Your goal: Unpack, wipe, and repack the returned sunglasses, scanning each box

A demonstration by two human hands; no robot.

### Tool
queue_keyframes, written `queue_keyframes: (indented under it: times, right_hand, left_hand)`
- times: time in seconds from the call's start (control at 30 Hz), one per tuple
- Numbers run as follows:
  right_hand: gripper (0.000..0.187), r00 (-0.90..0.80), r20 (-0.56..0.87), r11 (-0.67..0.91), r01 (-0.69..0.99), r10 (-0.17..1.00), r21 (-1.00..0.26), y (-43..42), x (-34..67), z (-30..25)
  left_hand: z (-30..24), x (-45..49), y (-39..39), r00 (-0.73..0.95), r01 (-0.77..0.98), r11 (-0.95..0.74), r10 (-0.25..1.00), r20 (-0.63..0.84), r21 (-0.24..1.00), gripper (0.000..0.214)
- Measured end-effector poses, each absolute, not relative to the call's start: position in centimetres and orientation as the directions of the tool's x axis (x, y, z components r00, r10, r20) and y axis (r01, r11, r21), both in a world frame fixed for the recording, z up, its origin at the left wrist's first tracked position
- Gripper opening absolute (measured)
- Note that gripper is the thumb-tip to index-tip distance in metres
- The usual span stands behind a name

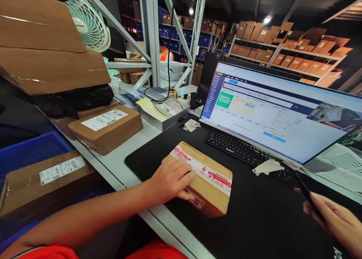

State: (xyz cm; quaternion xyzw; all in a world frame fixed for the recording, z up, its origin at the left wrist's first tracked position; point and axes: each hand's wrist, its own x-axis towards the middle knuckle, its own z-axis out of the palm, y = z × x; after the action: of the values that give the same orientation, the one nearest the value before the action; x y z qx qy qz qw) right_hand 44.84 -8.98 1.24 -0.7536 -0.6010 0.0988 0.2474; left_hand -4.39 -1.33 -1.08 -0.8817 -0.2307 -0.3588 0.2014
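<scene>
On the black desk mat (254, 221) rests a small brown cardboard box (209, 157), sealed along its top with white tape printed in red. My left hand (172, 178) grips its near left part, fingers curled over the top and the thumb against the side by a small label. At the far right, my right hand (336, 217) is closed around a slim black object (307, 193) that points up toward the monitor; its exact kind I cannot make out. Part of this hand is cut off by the frame edge.
A lit monitor (271, 108) stands behind a black keyboard (237, 147), with crumpled paper (268, 166) beside it. To the left are a labelled carton (107, 129), a blue crate (34, 149) holding another carton (48, 176), and a grey tray (164, 117) of papers.
</scene>
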Motion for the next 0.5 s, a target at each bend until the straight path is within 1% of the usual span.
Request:
queue_keyframes:
  times: [0.03,0.07,0.1,0.13,0.17,0.23,0.3,0.4,0.5]
  right_hand:
    - [0.062,0.206,0.056,-0.135,0.8,0.977,-0.584,-8.7,42.4,2.4]
    - [0.061,0.134,0.003,-0.102,0.772,0.991,-0.627,-8.3,39.9,3.6]
    - [0.056,0.055,0.006,-0.039,0.778,0.998,-0.627,-7.8,37.4,4.6]
    - [0.051,-0.023,0.041,0.043,0.798,0.999,-0.601,-7.1,34.9,5.5]
    - [0.048,-0.111,0.091,0.143,0.815,0.99,-0.561,-6.3,32.6,6.2]
    - [0.04,-0.269,0.094,0.282,0.841,0.958,-0.462,-4.6,28.2,7.4]
    - [0.035,-0.391,0.103,0.401,0.846,0.915,-0.352,-2.9,24.1,8.2]
    - [0.032,-0.506,0.095,0.515,0.842,0.857,-0.158,-0.7,19.0,8.9]
    - [0.033,-0.588,0.08,0.59,0.807,0.805,-0.006,0.8,15.4,9.6]
  left_hand:
    - [-2.2,-4.2,-1.9,0.572,0.588,-0.789,0.246,0.783,-0.181,0.056]
    - [-3.0,-4.0,-2.4,0.509,0.612,-0.774,0.232,0.829,-0.16,0.057]
    - [-3.7,-3.7,-2.7,0.46,0.636,-0.761,0.239,0.855,-0.129,0.058]
    - [-4.1,-3.4,-2.9,0.419,0.652,-0.752,0.25,0.873,-0.098,0.059]
    - [-4.4,-3.2,-3.1,0.384,0.664,-0.745,0.261,0.885,-0.068,0.059]
    - [-4.5,-2.8,-3.2,0.322,0.676,-0.737,0.283,0.903,-0.01,0.058]
    - [-4.6,-2.5,-3.2,0.277,0.67,-0.741,0.299,0.913,0.039,0.057]
    - [-4.7,-2.4,-3.1,0.244,0.639,-0.765,0.297,0.923,0.077,0.055]
    - [-4.9,-2.4,-3.0,0.226,0.626,-0.776,0.279,0.933,0.081,0.051]
